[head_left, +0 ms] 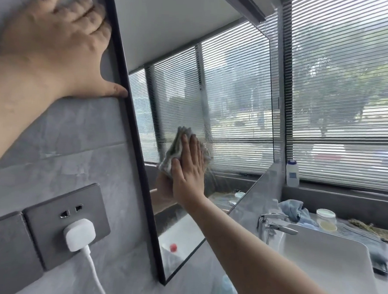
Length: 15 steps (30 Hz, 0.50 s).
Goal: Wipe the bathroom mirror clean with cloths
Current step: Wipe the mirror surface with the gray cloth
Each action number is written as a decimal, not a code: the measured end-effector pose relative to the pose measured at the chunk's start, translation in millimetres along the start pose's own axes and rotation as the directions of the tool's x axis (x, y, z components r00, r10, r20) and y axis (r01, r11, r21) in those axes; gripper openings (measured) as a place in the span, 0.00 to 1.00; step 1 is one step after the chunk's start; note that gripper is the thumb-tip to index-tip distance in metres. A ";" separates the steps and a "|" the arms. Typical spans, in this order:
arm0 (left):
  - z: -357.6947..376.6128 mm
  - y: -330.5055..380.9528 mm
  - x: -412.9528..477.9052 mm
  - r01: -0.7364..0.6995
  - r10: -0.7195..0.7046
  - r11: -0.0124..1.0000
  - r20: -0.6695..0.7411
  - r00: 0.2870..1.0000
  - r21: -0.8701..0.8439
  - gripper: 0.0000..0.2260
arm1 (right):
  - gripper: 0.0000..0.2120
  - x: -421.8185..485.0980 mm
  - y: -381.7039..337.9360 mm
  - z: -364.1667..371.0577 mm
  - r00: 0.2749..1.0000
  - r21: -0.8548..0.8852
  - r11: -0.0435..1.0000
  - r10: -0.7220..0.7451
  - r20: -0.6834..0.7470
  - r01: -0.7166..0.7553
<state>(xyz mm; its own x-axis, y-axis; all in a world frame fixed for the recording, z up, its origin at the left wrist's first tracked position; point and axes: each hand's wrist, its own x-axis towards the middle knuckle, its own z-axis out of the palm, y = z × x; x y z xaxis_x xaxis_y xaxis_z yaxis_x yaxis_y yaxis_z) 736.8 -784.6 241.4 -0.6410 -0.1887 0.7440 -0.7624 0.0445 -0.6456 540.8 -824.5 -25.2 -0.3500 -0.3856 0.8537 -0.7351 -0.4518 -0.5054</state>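
Greenish cloth [176,151] is pressed to mirror [235,93] by right hand [189,170]; left hand [59,45] flat on wall [78,133], grips released.

- The left hand [59,43] lies flat on the grey wall [77,159], its thumb touching the mirror's [182,46] black frame [132,113].
- The right hand [188,171] presses a folded cloth [174,150] against the glass with straight fingers.
- A white plug [80,234] sits in the grey socket [52,211] left of the mirror.
- Lower right are a white basin [317,263] and chrome tap [274,223], with a crumpled blue cloth [294,210] just behind.
- A white bottle [292,173] stands on the sill under the blinds [347,86].
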 end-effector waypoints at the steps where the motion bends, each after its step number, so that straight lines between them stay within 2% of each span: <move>1: -0.4 0.0 0.5 -0.004 0.004 1.000 0.006 1.000 -0.004 0.61 | 0.32 -5.8 10.5 2.2 0.996 0.015 0.996 0.090 -0.012 -0.089; 4: -4.3 2.8 -2.0 -0.005 0.005 1.000 0.011 1.000 -0.006 0.61 | 0.33 -28.5 46.3 6.7 0.924 0.095 0.922 0.381 -0.040 -0.376; 8: -18.3 6.9 -8.3 0.029 -0.028 0.998 -0.018 0.999 0.058 0.59 | 0.30 -67.3 86.4 6.9 0.771 0.137 0.769 0.634 -0.050 -0.624; 11: -26.2 8.1 -11.8 0.036 -0.035 0.993 -0.012 0.999 0.112 0.58 | 0.26 -86.4 94.1 10.2 0.696 0.153 0.694 0.716 -0.048 -0.703; 15: -32.7 10.2 -11.6 0.025 -0.029 0.992 0.028 0.999 0.122 0.58 | 0.27 -79.2 86.9 11.3 0.652 0.082 0.652 0.758 -0.030 -0.754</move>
<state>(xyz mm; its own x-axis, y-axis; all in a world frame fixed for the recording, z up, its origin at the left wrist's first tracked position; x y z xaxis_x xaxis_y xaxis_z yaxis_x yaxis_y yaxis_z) 733.6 -749.9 231.8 -0.6160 -0.2176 0.7571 -0.7617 -0.0807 -0.6429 511.2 -842.4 -138.3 -0.8027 -0.5694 0.1771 -0.1675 -0.0697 -0.9834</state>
